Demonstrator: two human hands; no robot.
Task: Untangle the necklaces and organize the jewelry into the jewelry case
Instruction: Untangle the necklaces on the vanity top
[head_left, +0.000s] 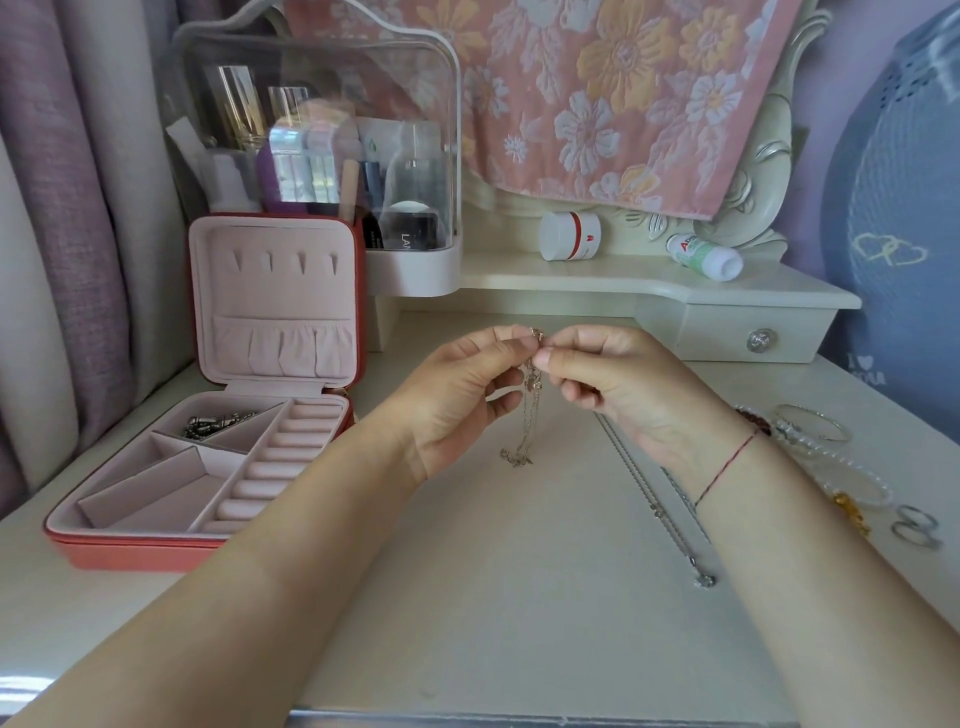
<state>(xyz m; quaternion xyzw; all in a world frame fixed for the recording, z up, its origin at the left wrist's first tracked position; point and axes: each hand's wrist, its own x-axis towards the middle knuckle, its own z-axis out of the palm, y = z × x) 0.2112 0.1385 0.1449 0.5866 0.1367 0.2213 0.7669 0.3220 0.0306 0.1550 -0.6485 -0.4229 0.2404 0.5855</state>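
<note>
A thin gold necklace hangs above the middle of the dressing table, its lower end touching the top. My left hand and my right hand both pinch it at its upper end, fingertips close together. A silver necklace lies stretched on the table under my right forearm. The open coral jewelry case with pink lining stands at the left, lid upright. One of its back compartments holds a silver chain piece. Its other compartments and ring rolls look bare.
Bracelets, an amber bead piece and two silver rings lie at the right edge. A clear cosmetics organizer stands behind the case. A white jar and a fallen bottle sit on the raised shelf.
</note>
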